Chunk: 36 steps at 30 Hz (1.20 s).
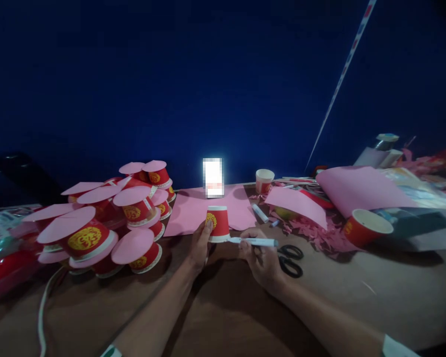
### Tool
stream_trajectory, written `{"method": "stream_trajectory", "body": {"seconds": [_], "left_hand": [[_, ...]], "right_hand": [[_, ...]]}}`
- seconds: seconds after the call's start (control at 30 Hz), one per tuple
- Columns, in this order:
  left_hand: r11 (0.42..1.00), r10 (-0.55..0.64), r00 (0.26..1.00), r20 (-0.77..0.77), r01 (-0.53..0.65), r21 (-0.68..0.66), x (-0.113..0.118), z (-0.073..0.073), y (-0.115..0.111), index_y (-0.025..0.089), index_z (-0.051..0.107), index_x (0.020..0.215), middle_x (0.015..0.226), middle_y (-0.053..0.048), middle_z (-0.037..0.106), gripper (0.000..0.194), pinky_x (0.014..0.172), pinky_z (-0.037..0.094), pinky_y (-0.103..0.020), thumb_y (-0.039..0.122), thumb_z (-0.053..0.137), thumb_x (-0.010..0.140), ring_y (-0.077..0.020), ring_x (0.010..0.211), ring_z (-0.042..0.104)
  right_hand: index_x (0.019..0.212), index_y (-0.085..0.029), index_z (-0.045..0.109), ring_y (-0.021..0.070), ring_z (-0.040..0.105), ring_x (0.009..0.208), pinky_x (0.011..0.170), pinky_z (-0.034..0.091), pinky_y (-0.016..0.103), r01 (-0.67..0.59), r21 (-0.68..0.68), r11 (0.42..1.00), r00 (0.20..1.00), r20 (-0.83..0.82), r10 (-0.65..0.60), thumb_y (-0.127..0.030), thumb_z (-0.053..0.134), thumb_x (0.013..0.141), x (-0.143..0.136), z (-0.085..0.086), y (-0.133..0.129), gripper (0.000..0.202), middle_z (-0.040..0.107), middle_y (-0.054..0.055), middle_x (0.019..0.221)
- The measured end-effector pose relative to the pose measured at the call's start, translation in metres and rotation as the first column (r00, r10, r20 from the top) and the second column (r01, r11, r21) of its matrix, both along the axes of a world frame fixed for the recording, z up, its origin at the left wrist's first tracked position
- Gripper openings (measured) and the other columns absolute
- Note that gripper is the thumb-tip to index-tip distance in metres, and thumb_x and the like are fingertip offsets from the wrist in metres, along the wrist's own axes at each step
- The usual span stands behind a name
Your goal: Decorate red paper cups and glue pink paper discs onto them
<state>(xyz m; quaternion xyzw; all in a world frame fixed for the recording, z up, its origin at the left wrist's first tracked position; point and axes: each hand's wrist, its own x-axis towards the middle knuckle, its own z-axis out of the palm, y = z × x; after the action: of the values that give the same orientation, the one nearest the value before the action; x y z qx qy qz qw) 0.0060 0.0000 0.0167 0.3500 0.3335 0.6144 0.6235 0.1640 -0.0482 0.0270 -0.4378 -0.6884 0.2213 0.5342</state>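
Note:
My left hand (201, 245) grips a red paper cup (218, 225) with a yellow round emblem, thumb on its side. In my right hand (262, 260) is a slim white glue tube (260, 242), held level like a pen. Its narrow tip points left and meets, or nearly meets, the cup's lower right edge. Black-handled scissors (290, 260) lie just right of that hand, their blades out of sight. Beyond the cup, pink paper sheets (186, 210) lie on the table, and a second white tube (260, 213) rests to their right beside a small cap (274, 224).
At left stand piled red cups with pink paper discs (87, 238), and a white cable (43, 312). A bright phone screen (213, 178) stands behind. To the right are pink paper scraps (319, 230), a tilted red cup (367, 228), larger pink paper (364, 188) and another cup (264, 181).

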Motion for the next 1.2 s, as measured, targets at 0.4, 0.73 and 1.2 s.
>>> {"method": "stream_trajectory", "body": {"seconds": [0.4, 0.73, 1.2], "left_hand": [[0.997, 0.005, 0.995, -0.099, 0.003, 0.079, 0.000, -0.008, 0.003, 0.018, 0.065, 0.084, 0.079, -0.002, 0.067, 0.027, 0.066, 0.047, -0.025, 0.042, 0.066, 0.072, -0.0136, 0.070, 0.060], [0.994, -0.020, 0.982, -0.190, 0.040, 0.103, -0.002, -0.012, 0.004, 0.017, 0.063, 0.091, 0.085, -0.004, 0.068, 0.029, 0.071, 0.047, -0.027, 0.043, 0.060, 0.077, -0.0172, 0.078, 0.062], [0.991, -0.023, 0.980, -0.196, 0.048, 0.125, -0.001, -0.015, 0.005, 0.016, 0.061, 0.096, 0.090, -0.005, 0.067, 0.029, 0.076, 0.047, -0.029, 0.041, 0.058, 0.079, -0.0177, 0.084, 0.062]], "right_hand": [[0.086, -0.020, 0.055, 0.0147, 0.057, 0.064, 0.061, 0.045, 0.025, -0.007, 0.096, 0.995, 0.998, 0.060, 0.001, -0.026, 0.048, 0.087, -0.003, 0.005, -0.003, 0.010, 0.060, 0.002, 0.073], [0.088, -0.019, 0.057, 0.0135, 0.057, 0.062, 0.057, 0.045, 0.023, -0.038, 0.037, 0.999, 0.997, 0.067, 0.035, -0.026, 0.050, 0.087, -0.004, 0.004, -0.003, 0.010, 0.061, 0.002, 0.075], [0.088, -0.019, 0.058, 0.0138, 0.057, 0.062, 0.057, 0.045, 0.023, -0.048, 0.021, 0.999, 0.995, 0.085, 0.046, -0.026, 0.050, 0.086, -0.004, 0.005, -0.003, 0.011, 0.062, 0.002, 0.074]]}}
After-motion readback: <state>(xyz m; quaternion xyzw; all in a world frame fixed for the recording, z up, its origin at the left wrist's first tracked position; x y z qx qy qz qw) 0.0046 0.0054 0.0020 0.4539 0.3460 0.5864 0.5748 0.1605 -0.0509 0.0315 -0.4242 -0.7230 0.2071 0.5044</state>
